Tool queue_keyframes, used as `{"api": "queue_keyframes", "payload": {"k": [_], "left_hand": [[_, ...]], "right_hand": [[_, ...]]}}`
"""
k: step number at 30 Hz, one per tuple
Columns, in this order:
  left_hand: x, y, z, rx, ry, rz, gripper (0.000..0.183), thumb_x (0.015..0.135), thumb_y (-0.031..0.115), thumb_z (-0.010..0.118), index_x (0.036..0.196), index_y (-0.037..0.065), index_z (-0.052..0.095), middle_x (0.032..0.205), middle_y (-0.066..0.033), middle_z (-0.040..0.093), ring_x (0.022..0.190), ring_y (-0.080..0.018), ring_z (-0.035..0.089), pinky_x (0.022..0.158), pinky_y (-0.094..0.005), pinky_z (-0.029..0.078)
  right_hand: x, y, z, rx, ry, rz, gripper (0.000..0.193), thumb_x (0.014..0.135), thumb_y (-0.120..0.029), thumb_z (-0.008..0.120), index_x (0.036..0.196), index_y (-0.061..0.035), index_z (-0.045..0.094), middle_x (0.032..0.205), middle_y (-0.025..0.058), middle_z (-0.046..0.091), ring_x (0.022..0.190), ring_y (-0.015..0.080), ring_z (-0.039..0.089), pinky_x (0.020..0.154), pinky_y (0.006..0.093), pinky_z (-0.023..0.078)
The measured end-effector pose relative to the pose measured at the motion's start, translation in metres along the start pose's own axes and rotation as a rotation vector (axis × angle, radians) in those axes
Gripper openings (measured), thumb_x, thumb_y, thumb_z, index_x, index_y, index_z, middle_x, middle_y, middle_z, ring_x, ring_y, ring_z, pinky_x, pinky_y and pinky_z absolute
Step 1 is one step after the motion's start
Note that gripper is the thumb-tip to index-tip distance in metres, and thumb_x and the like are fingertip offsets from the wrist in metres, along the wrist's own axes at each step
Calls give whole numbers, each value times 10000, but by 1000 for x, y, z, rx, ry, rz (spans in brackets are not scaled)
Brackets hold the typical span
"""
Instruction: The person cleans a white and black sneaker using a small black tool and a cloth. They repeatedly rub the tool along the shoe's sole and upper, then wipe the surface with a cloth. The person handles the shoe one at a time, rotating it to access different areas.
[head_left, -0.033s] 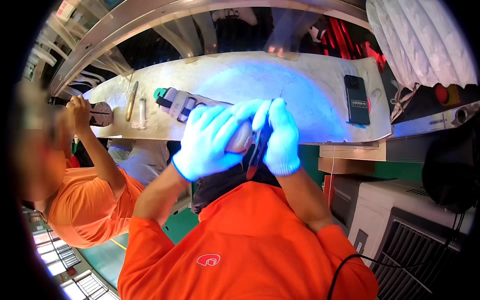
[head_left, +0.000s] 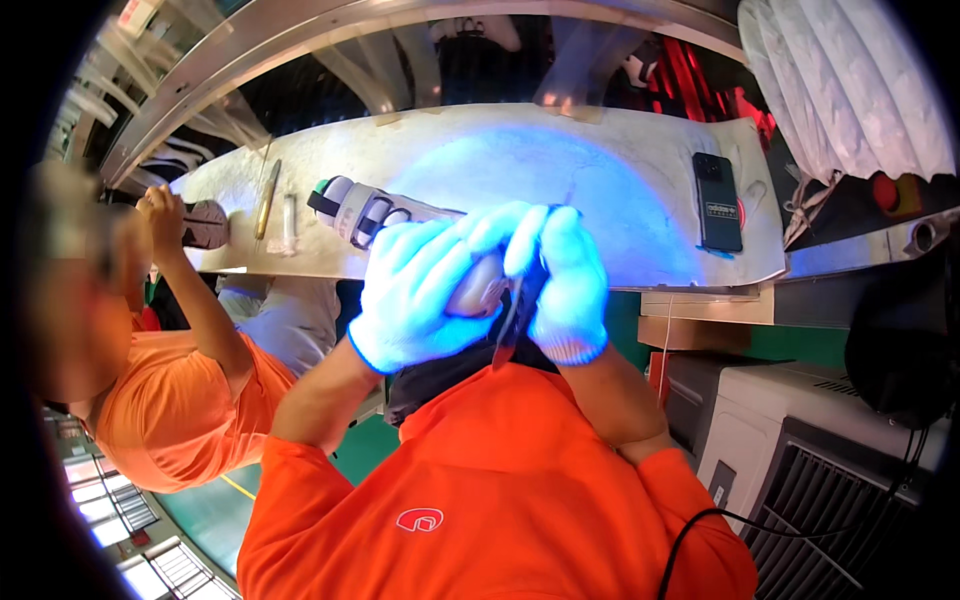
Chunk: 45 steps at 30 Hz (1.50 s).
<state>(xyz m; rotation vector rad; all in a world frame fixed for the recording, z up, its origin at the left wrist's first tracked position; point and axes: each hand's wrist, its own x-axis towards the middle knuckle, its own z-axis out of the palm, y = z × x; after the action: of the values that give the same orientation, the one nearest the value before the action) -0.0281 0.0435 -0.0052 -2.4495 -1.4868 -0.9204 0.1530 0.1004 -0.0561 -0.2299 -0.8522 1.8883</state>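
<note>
Both my hands wear white gloves that glow blue under the light, and they meet at the front edge of the table. My left hand (head_left: 415,295) is closed around a pale, rounded shoe (head_left: 478,287), most of it hidden by the fingers. In my right hand (head_left: 570,285) is a slim dark tool with a reddish-brown end (head_left: 504,350), which points back toward my body beside the shoe. Its exact kind cannot be made out. Just beyond my left hand, a grey-and-white strapped shoe (head_left: 352,212) with a green patch lies on its side.
On the pale table (head_left: 640,180) lie a dark phone (head_left: 717,203) at right, and a yellow-handled tool (head_left: 267,200) and a clear tube (head_left: 289,225) at left. A co-worker's hand (head_left: 160,215) holds another shoe (head_left: 205,227). White wrapping (head_left: 850,90) hangs at far right.
My right hand has shifted slightly right, and the tool's reddish end sits a little nearer my body. Both hands keep their hold.
</note>
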Motion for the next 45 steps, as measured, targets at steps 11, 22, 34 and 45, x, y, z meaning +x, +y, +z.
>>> {"api": "queue_keyframes", "payload": {"k": [11,22,34,45], "left_hand": [[-73,29,15,29,549,-217,496,817,237,861,1252,60,701,1227,-158,767,1157,-374,744,1211,-658,443],[-78,26,17,-32,644,-215,376,884,270,839,1197,87,742,1190,-118,788,1146,-319,757,1229,-621,450],[-63,10,0,-118,604,-184,357,750,219,841,1080,87,814,1114,-99,807,1040,-285,766,997,-471,523],[-70,7,2,-179,601,-111,385,747,202,857,1104,76,785,1172,-129,812,1063,-304,772,957,-483,536]], "right_hand": [[14,-4,61,-227,-248,-15,345,1111,-189,575,801,-50,632,1163,215,794,1313,359,657,1205,520,457],[4,-12,77,-548,-214,63,308,1111,-216,605,1002,0,796,1328,239,774,1407,381,641,1214,516,462],[26,-21,105,-670,-184,325,353,1091,-135,675,1342,107,732,1477,221,711,1295,260,701,1146,393,526],[23,-22,112,-802,-235,406,370,1056,-115,709,1355,103,729,1442,206,722,1272,243,707,1120,371,541]]}}
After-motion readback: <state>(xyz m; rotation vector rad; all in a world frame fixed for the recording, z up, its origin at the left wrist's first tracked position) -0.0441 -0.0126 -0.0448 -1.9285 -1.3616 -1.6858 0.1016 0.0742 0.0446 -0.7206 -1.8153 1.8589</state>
